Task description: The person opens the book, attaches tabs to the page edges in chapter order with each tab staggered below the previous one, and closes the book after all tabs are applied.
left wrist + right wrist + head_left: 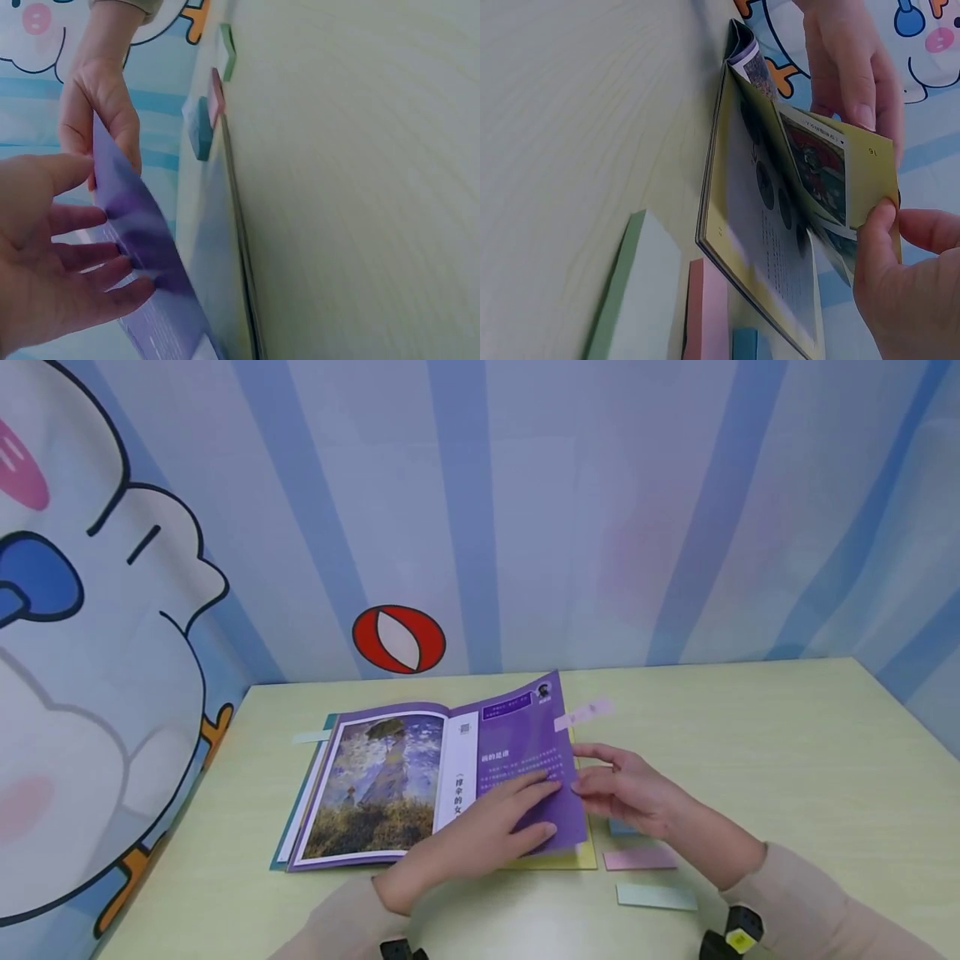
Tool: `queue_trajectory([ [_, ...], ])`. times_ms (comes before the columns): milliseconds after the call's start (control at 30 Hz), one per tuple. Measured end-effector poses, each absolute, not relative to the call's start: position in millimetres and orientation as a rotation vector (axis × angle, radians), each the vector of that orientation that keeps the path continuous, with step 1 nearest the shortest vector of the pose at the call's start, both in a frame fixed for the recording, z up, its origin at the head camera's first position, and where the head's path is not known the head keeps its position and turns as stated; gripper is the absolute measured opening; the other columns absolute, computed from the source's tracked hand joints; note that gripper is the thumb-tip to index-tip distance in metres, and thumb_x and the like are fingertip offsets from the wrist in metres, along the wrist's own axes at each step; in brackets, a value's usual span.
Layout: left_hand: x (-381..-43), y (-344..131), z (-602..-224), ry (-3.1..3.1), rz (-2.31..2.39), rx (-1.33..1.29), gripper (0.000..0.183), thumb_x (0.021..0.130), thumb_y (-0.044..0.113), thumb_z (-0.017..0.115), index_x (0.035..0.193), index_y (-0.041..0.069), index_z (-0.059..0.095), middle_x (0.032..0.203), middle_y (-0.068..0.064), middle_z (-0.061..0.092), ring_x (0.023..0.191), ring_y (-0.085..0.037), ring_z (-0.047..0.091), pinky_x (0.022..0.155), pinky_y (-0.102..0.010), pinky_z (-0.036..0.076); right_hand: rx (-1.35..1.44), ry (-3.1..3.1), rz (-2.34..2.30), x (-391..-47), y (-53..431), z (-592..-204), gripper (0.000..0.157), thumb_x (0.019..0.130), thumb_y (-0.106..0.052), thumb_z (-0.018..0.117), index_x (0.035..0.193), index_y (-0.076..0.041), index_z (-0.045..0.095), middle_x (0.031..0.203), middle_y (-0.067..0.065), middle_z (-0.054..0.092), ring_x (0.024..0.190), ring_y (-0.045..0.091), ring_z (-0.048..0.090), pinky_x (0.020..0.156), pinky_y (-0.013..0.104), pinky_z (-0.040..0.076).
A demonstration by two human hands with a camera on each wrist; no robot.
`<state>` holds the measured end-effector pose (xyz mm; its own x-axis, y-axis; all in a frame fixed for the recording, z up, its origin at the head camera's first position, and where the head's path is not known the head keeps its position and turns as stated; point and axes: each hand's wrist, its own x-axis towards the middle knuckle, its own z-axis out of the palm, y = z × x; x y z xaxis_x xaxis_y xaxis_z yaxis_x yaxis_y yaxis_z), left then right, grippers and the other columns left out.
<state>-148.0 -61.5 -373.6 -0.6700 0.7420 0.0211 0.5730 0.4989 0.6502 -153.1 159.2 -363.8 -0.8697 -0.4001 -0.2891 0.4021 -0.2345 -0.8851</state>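
An open picture book [386,785] lies on the table, with a painting on its left page and a lifted purple right-hand page [517,735]. My left hand [480,827] rests with fairly straight, spread fingers on that purple page. At the page's outer edge, my right hand [633,789] pinches it between thumb and fingers. The right wrist view shows the yellow back of the lifted leaf [871,176] and the page beneath. A pale pink sticky strip [585,713] juts from the upper right edge, and a pale green strip [311,737] from the left side.
Right of the book lie small pads of notes: a blue pad [622,827] partly under my right hand, a pink pad [640,858] and a pale green pad [656,897]. Behind the table [787,752] hangs a striped blue backdrop [585,527] with cartoon figures.
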Motion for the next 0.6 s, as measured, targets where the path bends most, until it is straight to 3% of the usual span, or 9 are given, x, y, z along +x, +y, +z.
queue_trajectory([
  [133, -148, -55, -369, 2.358, 1.22, 0.911, 0.05, 0.098, 0.031, 0.046, 0.143, 0.011, 0.037, 0.146, -0.008, 0.035, 0.131, -0.023, 0.036, 0.104, -0.039, 0.035, -0.095, 1.643, -2.089, -153, 154, -367, 0.064, 0.088, 0.003, 0.056, 0.142, 0.006, 0.023, 0.095, 0.002, 0.065, 0.09, 0.014, 0.064, 0.081, 0.03, 0.052],
  [300, -149, -49, -366, 1.995, 1.69, 0.518, 0.052, 0.098, 0.023, 0.048, 0.144, 0.005, 0.031, 0.144, -0.017, 0.035, 0.126, -0.033, 0.042, 0.089, -0.042, 0.048, -0.121, 1.747, -2.05, -152, 143, -372, 0.062, 0.086, -0.002, 0.06, 0.141, 0.004, 0.03, 0.102, 0.006, 0.06, 0.093, 0.016, 0.06, 0.084, 0.037, 0.05],
  [467, -150, -48, -368, 1.812, 1.928, 0.344, 0.054, 0.098, 0.013, 0.048, 0.144, -0.003, 0.026, 0.143, -0.024, 0.031, 0.124, -0.039, 0.042, 0.087, -0.045, 0.048, -0.155, 1.834, -2.021, -150, 131, -372, 0.062, 0.085, -0.006, 0.062, 0.14, 0.002, 0.034, 0.113, 0.014, 0.054, 0.095, 0.018, 0.059, 0.086, 0.043, 0.049],
  [600, -150, -48, -369, 1.782, 2.01, 0.267, 0.055, 0.097, 0.011, 0.049, 0.143, -0.004, 0.024, 0.141, -0.025, 0.03, 0.116, -0.035, 0.048, 0.086, -0.045, 0.049, -0.207, 1.924, -2.005, -150, 122, -375, 0.061, 0.085, -0.011, 0.064, 0.139, 0.001, 0.037, 0.122, 0.02, 0.049, 0.1, 0.021, 0.057, 0.086, 0.041, 0.05],
])
